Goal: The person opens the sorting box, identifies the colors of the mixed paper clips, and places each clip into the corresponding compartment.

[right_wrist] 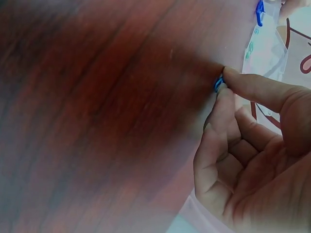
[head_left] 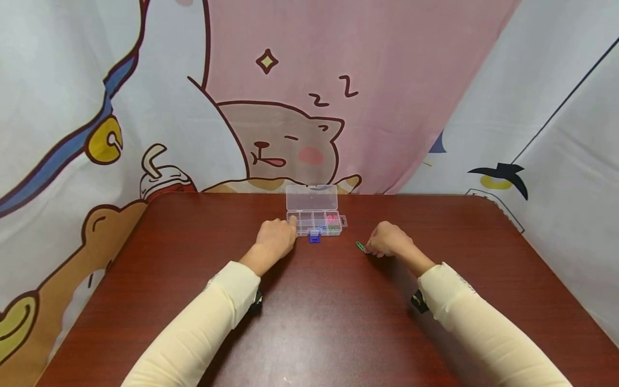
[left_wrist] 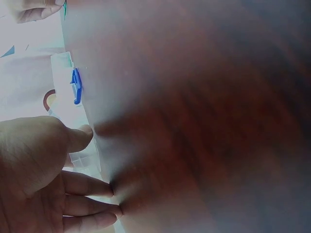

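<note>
A clear plastic compartment box (head_left: 304,230) stands with its lid (head_left: 311,198) raised near the table's far edge. My left hand (head_left: 276,236) holds its left end, the thumb at the front wall and a finger at the left compartment. Small pink pieces (head_left: 331,218), blue pieces (head_left: 321,229) and green pieces (head_left: 333,228) lie in the box. Right of the box, my right hand (head_left: 388,239) pinches a small looped blue paper clip (right_wrist: 218,83) between thumb and index finger, close to the tabletop. A green clip (head_left: 359,245) shows beside those fingertips; whether the two are joined I cannot tell.
The blue latch (head_left: 315,237) hangs at the box's front, and a clear hanging tab (head_left: 343,221) juts from its right end. The brown wooden table (head_left: 309,322) reaches back to a printed cartoon curtain (head_left: 387,97).
</note>
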{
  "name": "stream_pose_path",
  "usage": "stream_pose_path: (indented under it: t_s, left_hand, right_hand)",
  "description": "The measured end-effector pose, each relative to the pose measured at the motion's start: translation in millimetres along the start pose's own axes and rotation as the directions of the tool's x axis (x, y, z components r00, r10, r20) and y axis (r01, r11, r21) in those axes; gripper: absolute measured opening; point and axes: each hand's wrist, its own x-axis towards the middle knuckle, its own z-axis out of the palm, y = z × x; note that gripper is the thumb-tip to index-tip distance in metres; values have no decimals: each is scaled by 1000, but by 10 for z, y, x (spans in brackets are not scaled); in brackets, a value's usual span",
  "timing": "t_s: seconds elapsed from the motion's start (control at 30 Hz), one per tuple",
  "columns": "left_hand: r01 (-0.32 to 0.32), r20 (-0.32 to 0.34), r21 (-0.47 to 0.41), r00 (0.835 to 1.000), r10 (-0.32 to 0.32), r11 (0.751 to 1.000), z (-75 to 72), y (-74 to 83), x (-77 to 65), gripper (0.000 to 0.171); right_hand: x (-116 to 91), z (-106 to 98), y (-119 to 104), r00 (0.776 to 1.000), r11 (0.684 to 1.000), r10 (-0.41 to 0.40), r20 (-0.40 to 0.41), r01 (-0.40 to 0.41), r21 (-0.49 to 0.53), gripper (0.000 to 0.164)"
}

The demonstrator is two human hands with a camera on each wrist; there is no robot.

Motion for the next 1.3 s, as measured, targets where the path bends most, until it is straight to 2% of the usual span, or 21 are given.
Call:
stream_pose_path:
  t_s: [0.33, 0.6, 0.73, 0.93, 1.17, 1.3]
  left_hand:
    - [8, 4, -11, 1000, -8, 1000, 6, 3, -5, 19]
    - [10, 3, -16, 1000, -10, 1000, 13, 10, -9, 18]
    - [2, -9, -8, 1000, -2, 1000, 16, 1, -5, 16]
    - [7, -18, -10, 1000, -8, 1000, 18, -7, -4, 18]
    - [11, -17, -15, 1000, -11, 1000, 35, -1, -1, 15]
    - [17, -10, -14, 1000, -17, 1000, 36, 4, 5, 15]
  right_hand:
    - [53, 8, 26, 999, 992, 29, 46, -34, 124, 13]
    - [80, 10, 21, 999, 974, 13, 53, -25, 226, 12]
    - [92, -6, -12, 996, 941, 7, 84, -35, 336, 13]
    - [148, -102, -106, 988, 876, -5, 152, -69, 477, 24]
    - [283, -195, -328, 988, 804, -10, 153, -83, 588, 35]
    - [341, -192, -497, 987, 789, -32, 157, -71, 610, 33]
